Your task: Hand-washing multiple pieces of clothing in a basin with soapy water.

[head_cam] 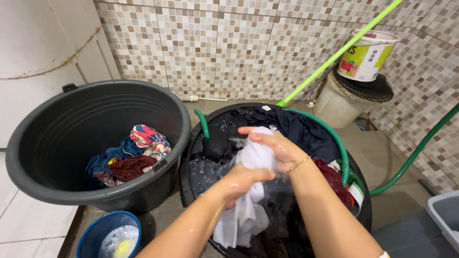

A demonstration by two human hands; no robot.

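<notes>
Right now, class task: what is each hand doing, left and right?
Left hand: closed, gripping the white cloth over the black tub.
Right hand: closed around the upper part of the same cloth.

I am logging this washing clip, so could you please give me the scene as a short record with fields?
left hand: grips the white cloth low
right hand: grips the same cloth higher
below hands: black tub of water and dark clothes
to the left: grey bucket holding coloured clothes
front left: blue bowl, soapy
hose: green hose over the tub
</notes>
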